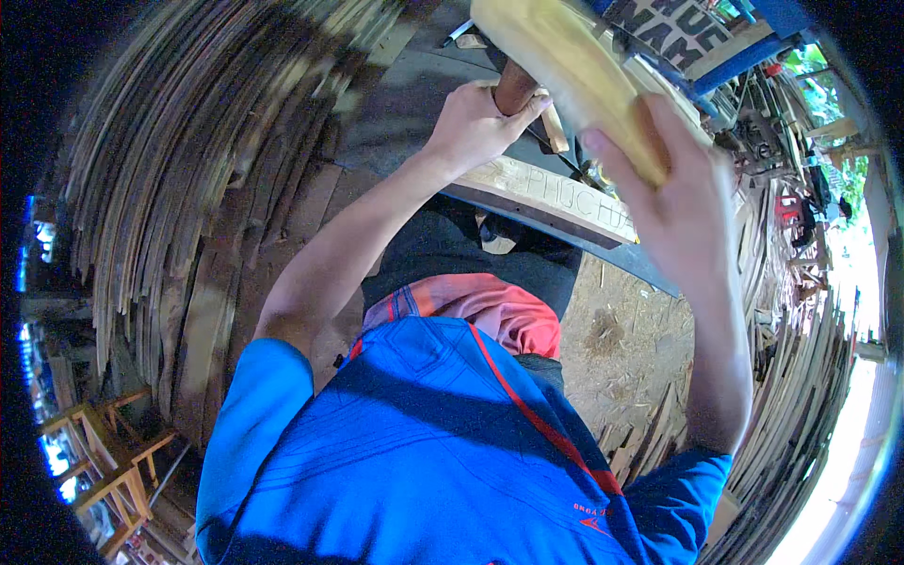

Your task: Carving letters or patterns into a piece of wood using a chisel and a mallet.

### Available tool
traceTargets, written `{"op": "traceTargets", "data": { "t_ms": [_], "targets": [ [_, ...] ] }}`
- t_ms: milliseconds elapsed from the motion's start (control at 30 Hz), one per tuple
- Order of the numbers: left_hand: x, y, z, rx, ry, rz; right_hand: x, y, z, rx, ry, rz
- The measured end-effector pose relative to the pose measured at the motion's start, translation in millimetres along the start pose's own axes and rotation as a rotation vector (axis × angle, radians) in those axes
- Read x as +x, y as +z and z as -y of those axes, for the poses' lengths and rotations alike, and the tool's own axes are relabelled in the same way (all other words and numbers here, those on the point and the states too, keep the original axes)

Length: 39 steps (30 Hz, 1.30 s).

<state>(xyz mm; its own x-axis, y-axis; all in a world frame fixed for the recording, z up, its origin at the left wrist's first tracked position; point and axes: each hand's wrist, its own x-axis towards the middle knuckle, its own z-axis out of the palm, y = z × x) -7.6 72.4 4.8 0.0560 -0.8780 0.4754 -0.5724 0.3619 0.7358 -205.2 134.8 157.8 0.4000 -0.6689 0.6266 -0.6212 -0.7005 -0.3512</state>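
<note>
My left hand [478, 127] is closed around a brown rod-like piece [514, 89], which looks like wood, over the dark bench top [386, 108]. My right hand [683, 193] grips the near end of a long, pale yellow wooden piece [565, 56], slightly curved and smeared by motion. That pale piece slants from the top middle down to the right and hides the upper end of the brown piece. Whether the two pieces touch I cannot tell. Under my hands lies a short wooden stick [554, 129].
A wooden beam [537, 193] with lettering runs along the bench's near edge. A pen-like item [458, 34] and a small wood block [473, 41] lie at the back. Stacked boards [179, 160] fill the left, more [791, 414] the right. A wooden frame [113, 461] stands lower left.
</note>
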Motion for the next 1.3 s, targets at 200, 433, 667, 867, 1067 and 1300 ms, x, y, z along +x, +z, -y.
{"op": "traceTargets", "data": {
  "t_ms": [200,433,667,867,1067,1300],
  "targets": [
    [1.0,3.7,-1.2,-0.03,-0.038,0.047,7.3,-11.9,18.0,0.209,0.143,-0.263],
    [2.4,-0.9,-5.1,-0.041,-0.106,0.088,15.4,-9.4,8.3,0.282,0.005,-0.182],
    [3.7,0.1,5.5,-0.214,-0.129,0.006,7.5,-4.0,-8.7,0.145,0.099,0.169],
    [8.4,-6.0,24.0,-0.617,-0.212,-0.428,-33.9,69.2,-89.2,0.811,0.41,-0.16],
    [10.4,-22.6,39.2,-0.742,-0.137,-0.355,-90.4,159.2,-164.1,0.908,0.761,-0.139],
    [5.8,-5.4,31.9,-0.715,-0.096,-0.299,-131.5,201.1,-212.7,0.79,0.817,-0.171]
  ]
}}
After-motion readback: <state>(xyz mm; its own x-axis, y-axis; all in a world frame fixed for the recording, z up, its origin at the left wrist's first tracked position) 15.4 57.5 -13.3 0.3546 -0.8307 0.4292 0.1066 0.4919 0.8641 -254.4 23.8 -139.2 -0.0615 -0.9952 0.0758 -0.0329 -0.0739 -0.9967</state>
